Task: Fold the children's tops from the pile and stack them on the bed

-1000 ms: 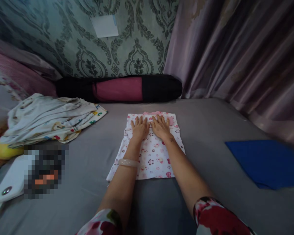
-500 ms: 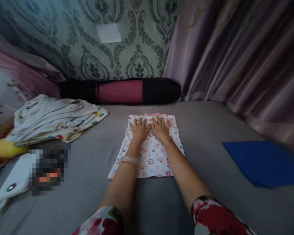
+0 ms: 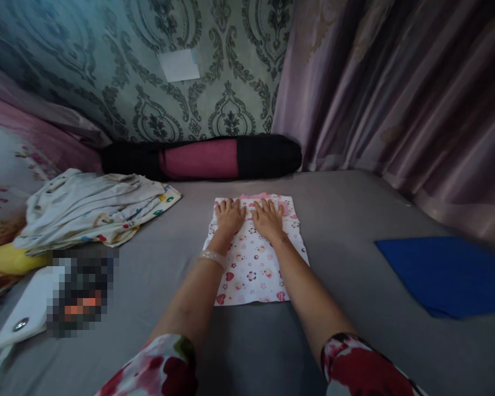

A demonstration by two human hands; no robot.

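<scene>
A white garment (image 3: pixel 251 264) with pink and red flower and heart prints lies folded flat on the grey bed sheet (image 3: pixel 338 264). A pink edge, like a neckline, shows at its far end. My left hand (image 3: pixel 230 217) rests palm down on the far left part of the cloth, fingers spread. On the far right part, my right hand (image 3: pixel 268 219) lies flat in the same way. Both hands press on the fabric without gripping it. A pale bangle (image 3: pixel 212 257) circles my left wrist.
To the left lies a rumpled pile of pale cloth (image 3: pixel 91 206), with a white device (image 3: pixel 33 308) and a blurred-out object nearer me. A folded blue cloth (image 3: pixel 441 275) lies right. A long black and maroon bag (image 3: pixel 202 158) runs along the wall.
My left hand has shifted slightly left, away from the right hand, and its forearm has swung outward. The garment's near left corner no longer sticks out past the arm. The right hand stays nearly still.
</scene>
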